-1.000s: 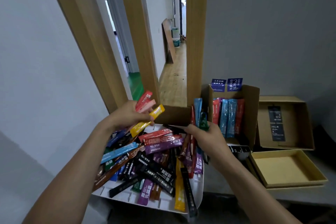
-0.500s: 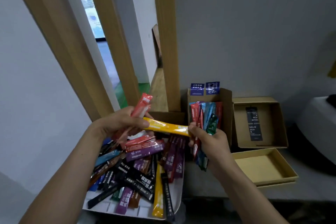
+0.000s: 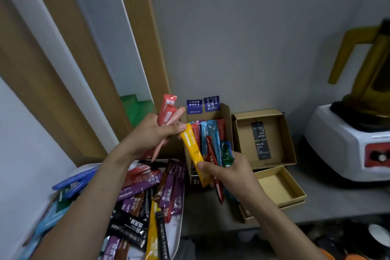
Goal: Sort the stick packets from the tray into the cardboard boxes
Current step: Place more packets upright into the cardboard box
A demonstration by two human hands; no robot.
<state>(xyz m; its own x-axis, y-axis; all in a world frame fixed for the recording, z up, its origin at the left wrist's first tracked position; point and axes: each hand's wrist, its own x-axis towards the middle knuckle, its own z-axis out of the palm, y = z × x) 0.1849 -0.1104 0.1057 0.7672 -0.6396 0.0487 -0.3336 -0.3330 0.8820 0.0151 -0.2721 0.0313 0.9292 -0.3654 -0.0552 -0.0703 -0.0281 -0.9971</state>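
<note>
Nearest me, at lower left, the white tray [image 3: 177,232] carries a loose heap of stick packets [image 3: 143,192]. Above it the left hand [image 3: 152,133] clutches a few red packets [image 3: 167,112], and from here a fingertip seems to touch the top of a yellow packet [image 3: 193,150]. The right hand [image 3: 230,173] grasps that yellow packet's lower part together with a fan of red, blue and green ones. Behind them stands the upright cardboard box [image 3: 224,111], packets standing inside, with two open boxes [image 3: 238,139] to its right.

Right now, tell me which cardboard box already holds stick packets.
The tall box with two blue labels: red and blue packets stand in it. The black-tagged box and the shallow box show none.
</note>
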